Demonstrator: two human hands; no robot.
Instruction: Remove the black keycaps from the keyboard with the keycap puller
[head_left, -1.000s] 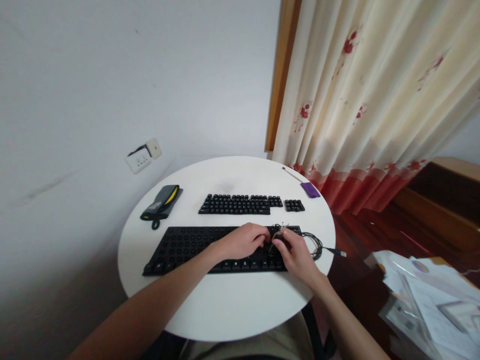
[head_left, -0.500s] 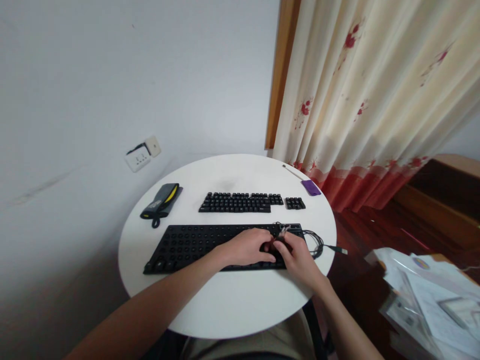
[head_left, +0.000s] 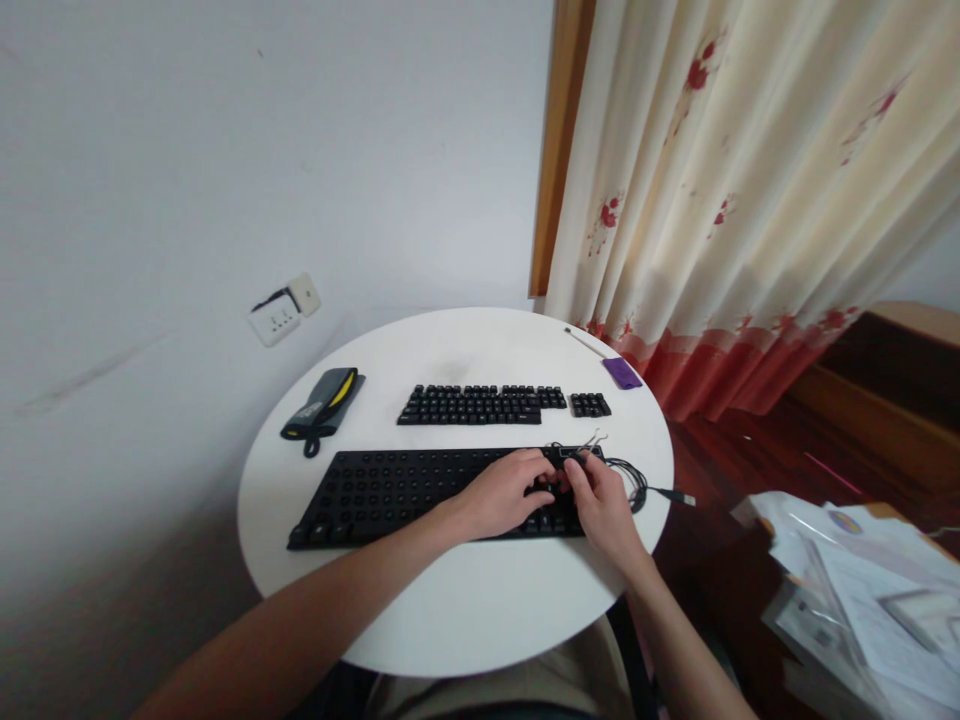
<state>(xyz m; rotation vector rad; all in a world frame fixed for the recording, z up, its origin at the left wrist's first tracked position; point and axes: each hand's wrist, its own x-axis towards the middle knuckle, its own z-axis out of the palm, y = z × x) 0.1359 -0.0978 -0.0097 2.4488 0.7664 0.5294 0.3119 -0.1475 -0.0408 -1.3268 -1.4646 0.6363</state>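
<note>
A black keyboard [head_left: 420,492] lies across the front of the round white table, its left part stripped of keycaps and showing bare switches. My left hand [head_left: 502,490] rests over its right part, fingers and thumb curled together at the number keys; what lies between the fingertips is too small and dark to make out. Right beside it, my right hand [head_left: 600,500] is closed on a wire keycap puller [head_left: 594,440], whose thin metal wires stick up past the fingers. Behind the keyboard, removed keycaps [head_left: 472,406] lie in rows, with a smaller keycap block [head_left: 590,405] at their right.
A grey pouch [head_left: 324,405] with a yellow edge lies at the left. At the back right are a thin brush [head_left: 585,342] and a purple cloth [head_left: 622,373]. A coiled cable [head_left: 634,480] hangs over the table's right edge. Plastic-wrapped papers [head_left: 862,590] lie lower right.
My hands have drawn slightly apart. My right hand has turned, so the puller's wires now point up and away. My left hand's fingers have shifted slightly over the keys.
</note>
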